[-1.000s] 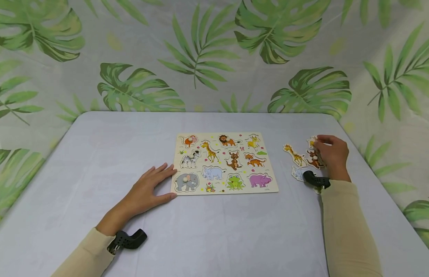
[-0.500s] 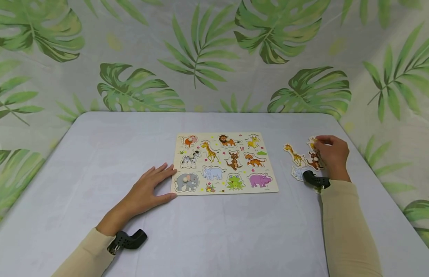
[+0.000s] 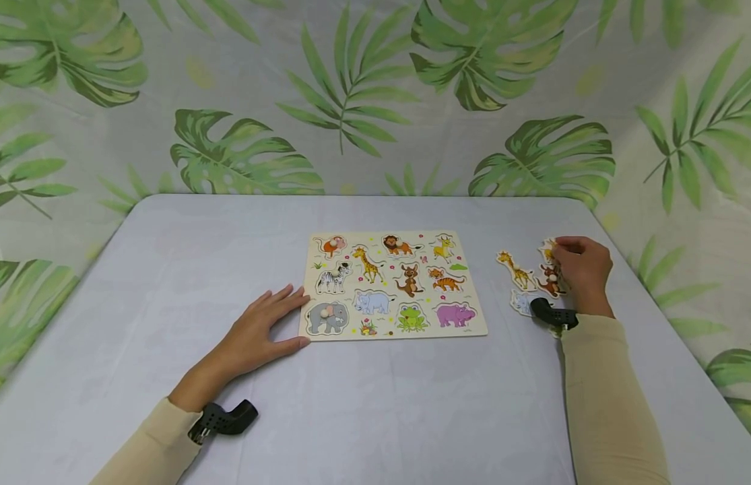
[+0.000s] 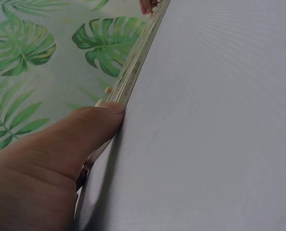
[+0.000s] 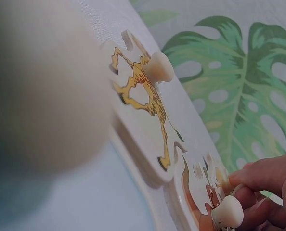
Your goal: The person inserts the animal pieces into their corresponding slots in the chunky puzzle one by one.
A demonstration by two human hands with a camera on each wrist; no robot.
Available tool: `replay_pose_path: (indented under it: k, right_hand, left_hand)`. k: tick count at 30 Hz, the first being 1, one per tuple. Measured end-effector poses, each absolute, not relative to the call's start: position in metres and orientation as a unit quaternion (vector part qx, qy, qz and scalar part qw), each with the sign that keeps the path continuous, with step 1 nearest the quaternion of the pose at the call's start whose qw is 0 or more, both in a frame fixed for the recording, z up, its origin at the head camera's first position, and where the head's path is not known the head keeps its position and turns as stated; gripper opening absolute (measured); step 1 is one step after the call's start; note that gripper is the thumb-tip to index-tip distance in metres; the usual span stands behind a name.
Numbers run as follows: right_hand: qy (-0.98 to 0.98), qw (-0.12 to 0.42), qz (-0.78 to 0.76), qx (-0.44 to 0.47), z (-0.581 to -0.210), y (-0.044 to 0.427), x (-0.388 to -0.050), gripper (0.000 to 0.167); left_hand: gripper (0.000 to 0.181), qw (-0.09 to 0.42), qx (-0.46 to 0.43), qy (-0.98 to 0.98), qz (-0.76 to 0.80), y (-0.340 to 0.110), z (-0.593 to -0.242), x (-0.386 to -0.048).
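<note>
Left hand (image 3: 250, 333), spread, touches the puzzle board (image 3: 390, 279) at mid-frame; right hand (image 3: 584, 269), at frame right, seemingly pinches a partly hidden yellow animal piece (image 3: 545, 251).

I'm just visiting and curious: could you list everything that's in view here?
Backdrop: one, pale with green leaves, behind the table
Table: one, white-covered, under everything
Puzzle board: one, cream with coloured animals, mid-table
Elephant piece: one, grey, in the board
Giraffe piece: one, yellow and brown, right of the board
Kangaroo piece: one, brown, beside the giraffe
Light-blue piece: one, partly hidden, below the giraffe
Yellow animal piece: one, at the right fingertips
Wrist devices: two, black, one per wrist
Sleeves: two, beige, on the forearms
Left hand: one, at the board's left edge
Right hand: one, over the loose pieces
</note>
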State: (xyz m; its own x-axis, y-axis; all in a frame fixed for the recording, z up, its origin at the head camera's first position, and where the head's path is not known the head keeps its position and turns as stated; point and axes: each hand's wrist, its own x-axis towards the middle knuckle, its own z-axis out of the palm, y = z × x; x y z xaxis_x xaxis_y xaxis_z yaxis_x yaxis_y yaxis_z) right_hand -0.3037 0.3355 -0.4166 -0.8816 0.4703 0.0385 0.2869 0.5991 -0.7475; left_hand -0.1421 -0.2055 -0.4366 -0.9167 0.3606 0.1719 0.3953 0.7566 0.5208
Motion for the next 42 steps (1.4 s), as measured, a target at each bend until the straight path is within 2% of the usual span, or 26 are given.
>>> replay_pose_path:
  k: [42]
  right_hand:
    - [-0.865,0.114,0.426,-0.239,-0.4092,0.3334,-0.3011,0.039]
  left_hand:
    - [0.072,0.024,-0.200,-0.936,-0.288,-0.2056,-0.4345,-0.1418]
